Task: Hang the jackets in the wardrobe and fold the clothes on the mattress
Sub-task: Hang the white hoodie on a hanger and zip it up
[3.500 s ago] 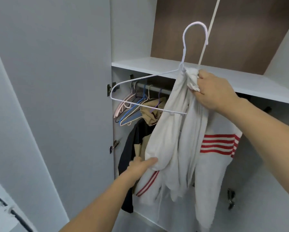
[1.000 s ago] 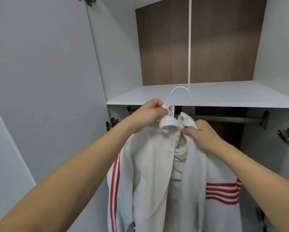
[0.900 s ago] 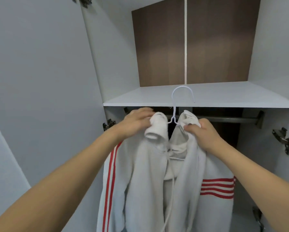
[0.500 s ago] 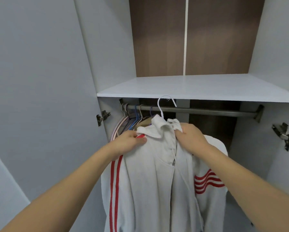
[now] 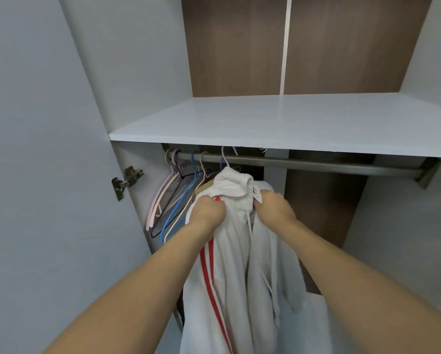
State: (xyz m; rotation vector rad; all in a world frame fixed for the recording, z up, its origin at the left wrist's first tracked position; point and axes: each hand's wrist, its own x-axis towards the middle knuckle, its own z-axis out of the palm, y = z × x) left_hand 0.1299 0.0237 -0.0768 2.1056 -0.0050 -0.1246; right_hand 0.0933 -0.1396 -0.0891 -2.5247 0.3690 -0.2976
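The left hand (image 5: pixel 207 211) is shown clenched on the left shoulder of the jacket (image 5: pixel 239 264), just beside the red stripes; the right hand (image 5: pixel 273 209) is clenched on the right side of the collar. The jacket, white, is held up between both hands directly under the rail (image 5: pixel 316 166), inside the wardrobe and below the shelf (image 5: pixel 278 121). A thin white hook (image 5: pixel 225 157) is seen rising from the collar to the rail; whether it is fully seated over the rail cannot be told, since the shelf edge hides its top. Spare hangers (image 5: pixel 173 200), pink, blue and pale, are hung at the left end of the rail, touching the jacket's left shoulder.

The step in hand is judged to be the seating of the hook. It is best done by lifting both shoulders evenly, so that the hook is kept upright, and by lowering only once the hook is felt to catch. The grip should be released one hand at a time, lest the jacket slide off its hanger. The neighbouring hangers are to be kept clear of the hook.
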